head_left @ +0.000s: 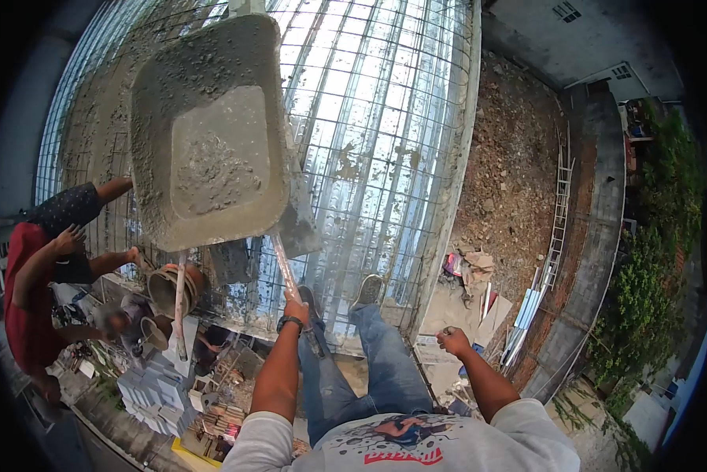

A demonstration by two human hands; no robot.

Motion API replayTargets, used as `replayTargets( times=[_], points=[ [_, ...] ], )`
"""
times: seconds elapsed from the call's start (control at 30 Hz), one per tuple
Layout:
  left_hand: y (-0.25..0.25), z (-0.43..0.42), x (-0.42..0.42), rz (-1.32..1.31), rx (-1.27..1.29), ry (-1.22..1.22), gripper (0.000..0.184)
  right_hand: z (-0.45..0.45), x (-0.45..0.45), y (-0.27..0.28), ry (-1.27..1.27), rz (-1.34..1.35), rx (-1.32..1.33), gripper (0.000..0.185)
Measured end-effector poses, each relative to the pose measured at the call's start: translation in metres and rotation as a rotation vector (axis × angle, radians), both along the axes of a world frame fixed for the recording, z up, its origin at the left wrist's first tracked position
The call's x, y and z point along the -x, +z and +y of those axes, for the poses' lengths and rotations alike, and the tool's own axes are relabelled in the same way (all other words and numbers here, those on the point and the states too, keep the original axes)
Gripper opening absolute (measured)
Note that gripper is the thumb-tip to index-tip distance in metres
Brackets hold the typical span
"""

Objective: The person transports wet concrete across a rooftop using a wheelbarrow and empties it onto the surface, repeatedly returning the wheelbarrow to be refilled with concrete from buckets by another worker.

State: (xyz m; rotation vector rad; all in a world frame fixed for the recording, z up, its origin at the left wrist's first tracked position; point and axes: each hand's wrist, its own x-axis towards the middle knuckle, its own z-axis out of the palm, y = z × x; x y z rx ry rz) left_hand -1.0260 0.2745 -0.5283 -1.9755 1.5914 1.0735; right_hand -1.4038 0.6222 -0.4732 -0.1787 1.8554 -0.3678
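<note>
Left hand (294, 312) clasped a wheelbarrow handle (283, 266), right hand (453, 343) curled into a loose fist, grey mix (218, 171) clung inside the tray (212, 234), shiny sheeting (396, 102) lay beyond

A light grey short-sleeved fabric T-shirt (487, 442) bears a multicoloured, splatter-edged print (404, 429), with bold red lettering (404, 455) on its near side. Faded blue denim jeans (389, 346), a dusty grey right shoe (368, 291) and, at left, a dark wristwatch (291, 323) are worn.
</note>
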Motion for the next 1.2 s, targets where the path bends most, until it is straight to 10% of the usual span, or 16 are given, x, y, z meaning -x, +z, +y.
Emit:
replayTargets(
  times=[0.57, 0.87, 0.97, 1.2],
  points=[
    [0.086, -0.012, 0.085, -0.002, 0.14, 0.09, 0.094, -0.217, 0.133, 0.077, 0.173, 0.037, 0.26, 0.033],
    [0.078, -0.237, 0.187, 0.21, -0.222, 0.169, 0.062, -0.381, 0.324, 0.128, -0.224, 0.016, 0.016, 0.019],
    [0.134, -0.337, 0.245, 0.49, 0.273, 0.302, 0.053, -0.446, 0.375, 0.143, -0.222, 0.033, 0.057, 0.024],
    [0.205, -0.569, 0.344, 0.729, 0.281, 0.656, 0.05, -0.67, 0.457, 0.19, -0.048, -0.011, 0.164, 0.029]
  ],
)
